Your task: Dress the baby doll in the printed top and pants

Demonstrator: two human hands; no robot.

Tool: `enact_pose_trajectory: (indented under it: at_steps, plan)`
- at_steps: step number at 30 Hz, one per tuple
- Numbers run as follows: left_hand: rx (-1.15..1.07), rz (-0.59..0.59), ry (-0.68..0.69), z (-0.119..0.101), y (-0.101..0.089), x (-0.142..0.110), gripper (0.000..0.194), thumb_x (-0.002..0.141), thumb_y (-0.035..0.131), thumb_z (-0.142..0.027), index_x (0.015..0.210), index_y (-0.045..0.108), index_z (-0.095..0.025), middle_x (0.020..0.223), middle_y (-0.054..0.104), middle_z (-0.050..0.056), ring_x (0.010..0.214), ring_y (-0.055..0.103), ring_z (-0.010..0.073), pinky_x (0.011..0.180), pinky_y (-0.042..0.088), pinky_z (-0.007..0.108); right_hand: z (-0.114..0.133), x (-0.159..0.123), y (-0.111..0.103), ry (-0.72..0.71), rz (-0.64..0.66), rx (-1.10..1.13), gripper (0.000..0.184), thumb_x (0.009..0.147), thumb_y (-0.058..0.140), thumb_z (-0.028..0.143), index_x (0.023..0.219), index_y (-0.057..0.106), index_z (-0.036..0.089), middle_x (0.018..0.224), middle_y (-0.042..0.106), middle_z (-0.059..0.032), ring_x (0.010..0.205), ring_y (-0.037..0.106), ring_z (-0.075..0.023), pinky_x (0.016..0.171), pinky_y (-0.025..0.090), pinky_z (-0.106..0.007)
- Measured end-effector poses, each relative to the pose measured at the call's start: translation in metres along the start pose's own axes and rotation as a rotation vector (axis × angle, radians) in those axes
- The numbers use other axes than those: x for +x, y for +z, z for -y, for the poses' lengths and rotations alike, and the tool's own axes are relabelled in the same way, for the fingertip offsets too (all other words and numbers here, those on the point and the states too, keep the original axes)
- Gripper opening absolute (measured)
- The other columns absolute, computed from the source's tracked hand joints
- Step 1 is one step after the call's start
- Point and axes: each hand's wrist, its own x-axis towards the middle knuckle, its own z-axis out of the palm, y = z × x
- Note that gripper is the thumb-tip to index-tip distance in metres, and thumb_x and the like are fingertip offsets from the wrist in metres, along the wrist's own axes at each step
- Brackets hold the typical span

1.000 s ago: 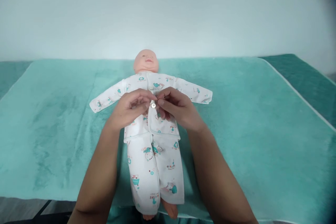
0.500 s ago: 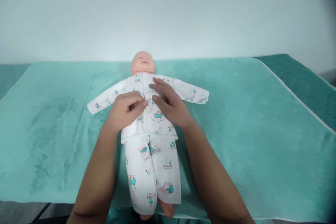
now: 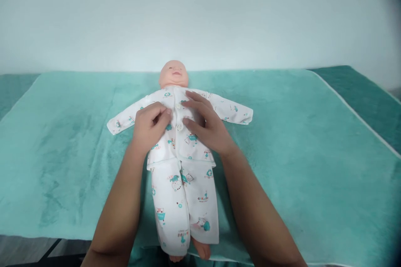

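A baby doll (image 3: 173, 74) lies on its back, dressed in a white printed shirt (image 3: 163, 156) and matching trousers (image 3: 171, 212). My left hand (image 3: 152, 127) rests against the shirt's chest, left of the front opening. Its thumb and forefinger are pinched together, and whatever is between them is hidden. Across the opening, my right hand (image 3: 208, 123) touches the other side of the shirt, its fingers bent slightly and spread apart. Between my hands a pale button (image 3: 179, 127) shows on the shirt front, with a second button (image 3: 178, 106) higher up.
A light green cloth (image 3: 297, 154) covers the table under the doll. Darker green cloth (image 3: 360, 91) shows at the far right. Behind the doll rises a pale wall (image 3: 200, 16). Grey floor (image 3: 21, 250) appears past the table's front left edge.
My left hand has moved up the chest and slightly away from the lower button, which now shows fully. My right hand stays at the shirt front. The whole view has shifted slightly.
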Motion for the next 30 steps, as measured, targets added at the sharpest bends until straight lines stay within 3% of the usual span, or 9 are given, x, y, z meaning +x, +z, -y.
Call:
enact_pose_trajectory:
  at_steps: [3, 7, 13, 17, 20, 24, 30]
  plan:
    - [0.166, -0.02, -0.014, -0.001, 0.001, 0.001, 0.043, 0.096, 0.056, -0.032, 0.055, 0.05, -0.02, 0.053, 0.051, -0.001, 0.054, 0.044, 0.0126, 0.059, 0.031, 0.031, -0.001, -0.001, -0.003, 0.02, 0.106, -0.009, 0.046, 0.098, 0.063, 0.039, 0.144, 0.057, 0.032, 0.166, 0.039, -0.0051, 0.158, 0.025, -0.0266, 0.129, 0.024, -0.056]
    - [0.269, -0.07, -0.084, 0.004, 0.003, 0.001, 0.053, 0.098, 0.054, -0.038, 0.05, 0.041, -0.02, 0.047, 0.045, -0.002, 0.049, 0.038, 0.012, 0.056, 0.025, 0.031, -0.002, -0.002, -0.008, 0.065, 0.181, -0.008, 0.052, 0.1, 0.059, 0.044, 0.151, 0.051, 0.036, 0.17, 0.031, -0.0014, 0.16, 0.018, -0.0256, 0.13, 0.021, -0.056]
    - [0.445, -0.266, -0.225, 0.01, 0.005, 0.002, 0.04, 0.095, 0.058, -0.046, 0.064, 0.049, -0.022, 0.049, 0.049, -0.002, 0.051, 0.042, 0.0155, 0.059, 0.023, 0.03, -0.006, -0.002, -0.005, 0.127, 0.195, 0.022, 0.062, 0.101, 0.055, 0.055, 0.159, 0.038, 0.04, 0.174, 0.016, 0.0036, 0.162, 0.008, -0.024, 0.133, 0.012, -0.054]
    - [0.676, -0.17, -0.444, 0.003, 0.004, 0.002, 0.037, 0.098, 0.049, -0.056, 0.085, 0.061, -0.023, 0.062, 0.062, 0.003, 0.063, 0.058, 0.0238, 0.063, 0.031, 0.03, -0.004, -0.001, -0.005, 0.185, 0.217, 0.017, 0.066, 0.102, 0.051, 0.059, 0.162, 0.031, 0.04, 0.174, 0.014, 0.0056, 0.162, 0.005, -0.0229, 0.133, 0.005, -0.053]
    - [0.783, -0.086, -0.493, -0.001, 0.003, 0.002, 0.039, 0.1, 0.044, -0.056, 0.094, 0.062, -0.022, 0.07, 0.067, 0.006, 0.071, 0.064, 0.0272, 0.066, 0.036, 0.032, -0.001, -0.001, -0.005, 0.184, 0.222, 0.001, 0.068, 0.1, 0.052, 0.061, 0.162, 0.033, 0.04, 0.174, 0.016, 0.0059, 0.162, 0.007, -0.0245, 0.133, 0.006, -0.053]
    - [0.722, -0.053, -0.422, 0.002, 0.002, 0.003, 0.029, 0.102, 0.046, -0.047, 0.094, 0.06, -0.023, 0.069, 0.065, 0.004, 0.071, 0.063, 0.0256, 0.065, 0.034, 0.032, -0.001, -0.001, -0.005, 0.18, 0.203, -0.018, 0.067, 0.1, 0.054, 0.059, 0.161, 0.036, 0.038, 0.174, 0.018, 0.005, 0.162, 0.009, -0.0246, 0.134, 0.011, -0.051]
    - [0.536, -0.116, -0.403, 0.008, -0.002, 0.003, 0.025, 0.097, 0.057, -0.043, 0.081, 0.055, -0.024, 0.058, 0.054, -0.002, 0.058, 0.05, 0.0184, 0.062, 0.028, 0.031, 0.002, -0.001, -0.007, 0.197, 0.263, -0.047, 0.067, 0.102, 0.052, 0.054, 0.164, 0.028, 0.039, 0.175, 0.01, 0.0061, 0.162, 0.004, -0.0224, 0.133, 0.009, -0.052]
